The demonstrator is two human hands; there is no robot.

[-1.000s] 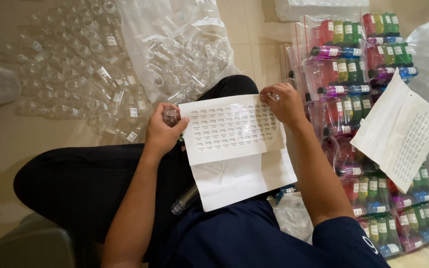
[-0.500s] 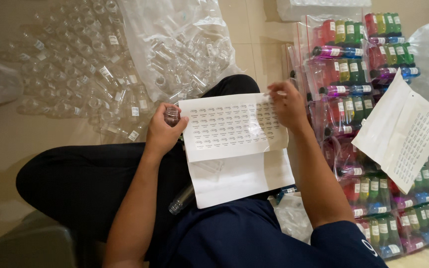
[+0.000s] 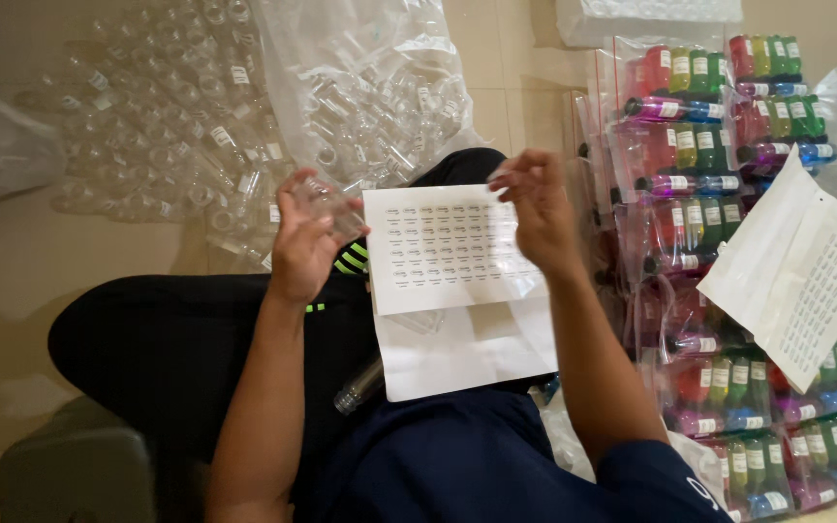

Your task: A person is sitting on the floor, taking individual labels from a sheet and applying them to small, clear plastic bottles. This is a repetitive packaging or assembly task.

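1. The left hand (image 3: 302, 242) grips a clear bottle (image 3: 329, 205) above the lap.
2. The right hand (image 3: 540, 208) hovers over the sticker sheet (image 3: 448, 247), fingertips pinched; whether it has a sticker cannot be told.
3. Judged risk: the sheet may slide off the lap onto the floor (image 3: 31, 261).

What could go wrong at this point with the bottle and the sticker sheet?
The left hand holds a clear bottle by the fingertips only; it may slip. The right hand is lifted off the label sheet, which lies loose on the lap and could slide off. Another bottle lies under the lower sheet by the thigh and might roll to the floor.
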